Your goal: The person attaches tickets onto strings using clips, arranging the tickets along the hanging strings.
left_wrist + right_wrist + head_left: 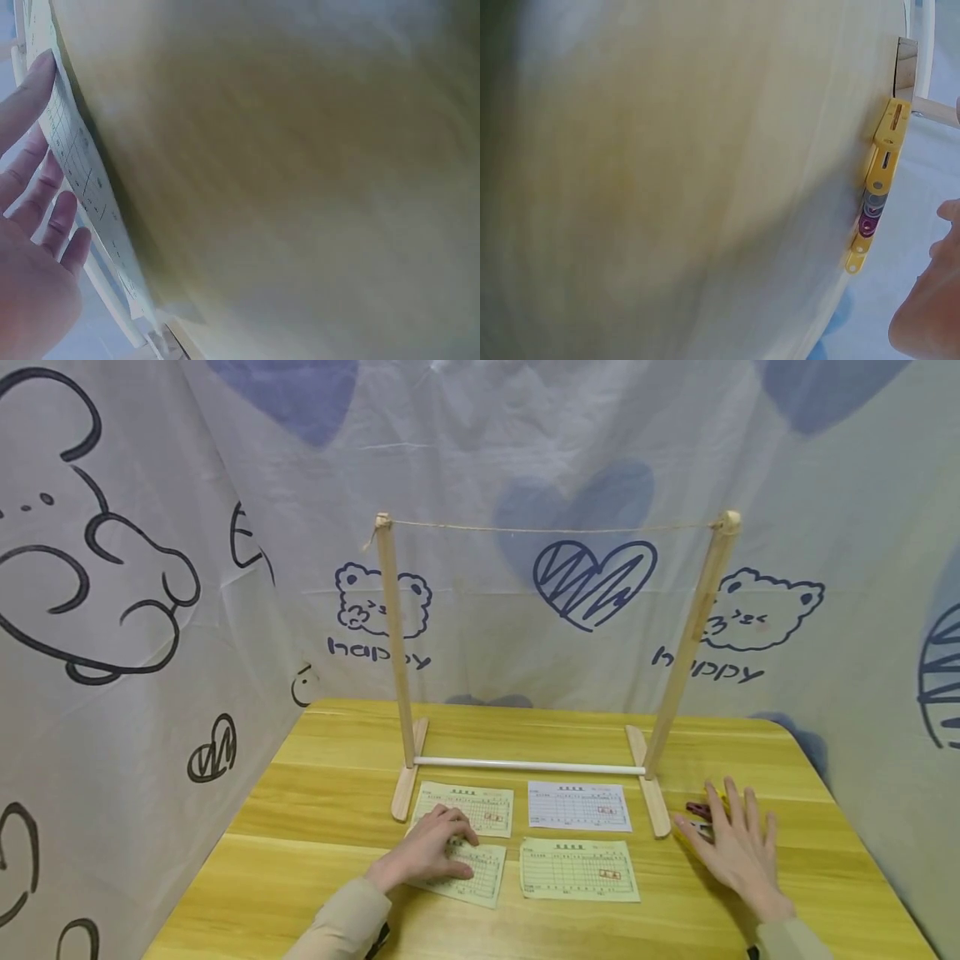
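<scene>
My left hand lies over the lower left pale green printed slip, fingers loosely bent. The left wrist view shows its thumb and fingers spread along that slip, not closed round it. At the right, my right hand is spread above a small group of plastic clothes pegs, partly covering them. The right wrist view shows yellow, grey and purple pegs on the tabletop, apart from the hand's visible part.
Another green slip, a white slip and a further green slip lie nearby. Behind them stands a wooden frame with a string across its top and a white rod low down. Printed cloth surrounds the wooden table.
</scene>
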A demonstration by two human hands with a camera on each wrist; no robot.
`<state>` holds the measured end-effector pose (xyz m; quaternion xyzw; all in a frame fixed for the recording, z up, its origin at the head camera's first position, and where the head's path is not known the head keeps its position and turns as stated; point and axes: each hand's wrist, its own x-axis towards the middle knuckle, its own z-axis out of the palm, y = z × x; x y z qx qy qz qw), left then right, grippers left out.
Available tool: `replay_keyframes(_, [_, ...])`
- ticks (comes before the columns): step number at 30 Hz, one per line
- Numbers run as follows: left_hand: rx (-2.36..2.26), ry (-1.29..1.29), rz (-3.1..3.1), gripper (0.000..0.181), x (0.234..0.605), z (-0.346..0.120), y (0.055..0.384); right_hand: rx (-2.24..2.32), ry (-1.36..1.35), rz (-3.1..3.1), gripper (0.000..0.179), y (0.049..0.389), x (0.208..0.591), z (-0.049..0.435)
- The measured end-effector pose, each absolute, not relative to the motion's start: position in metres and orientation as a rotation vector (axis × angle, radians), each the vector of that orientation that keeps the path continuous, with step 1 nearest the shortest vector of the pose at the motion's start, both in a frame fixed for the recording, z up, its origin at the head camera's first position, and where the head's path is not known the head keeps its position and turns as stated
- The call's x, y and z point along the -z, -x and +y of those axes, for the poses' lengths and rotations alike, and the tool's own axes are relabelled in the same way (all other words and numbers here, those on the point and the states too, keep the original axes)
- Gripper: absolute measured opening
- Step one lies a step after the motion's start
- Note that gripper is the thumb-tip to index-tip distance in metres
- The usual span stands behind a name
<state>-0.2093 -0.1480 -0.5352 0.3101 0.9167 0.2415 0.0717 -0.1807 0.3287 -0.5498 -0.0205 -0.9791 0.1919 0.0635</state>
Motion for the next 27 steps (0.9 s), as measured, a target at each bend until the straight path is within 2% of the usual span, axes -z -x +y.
replay_keyframes(6, [-0.806,-0.889,2.695,0.040,0.5350,-0.1458,0.2102,-0.569,0.029,-2.930,0.087,0.1813,0.5493,0.3286])
replay_keyframes(14, [-0.910,-0.819,2.608,0.048,0.5338,-0.1419,0.2142,-0.677,-0.042,-2.722,0.069,0.1806,0.5495,0.3284])
replay_keyframes(27, [-0.903,-0.842,2.639,0.037,0.5331,-0.1390,0.2159,-0.963,0.023,-2.598,0.059,0.1728,0.5493,0.3323])
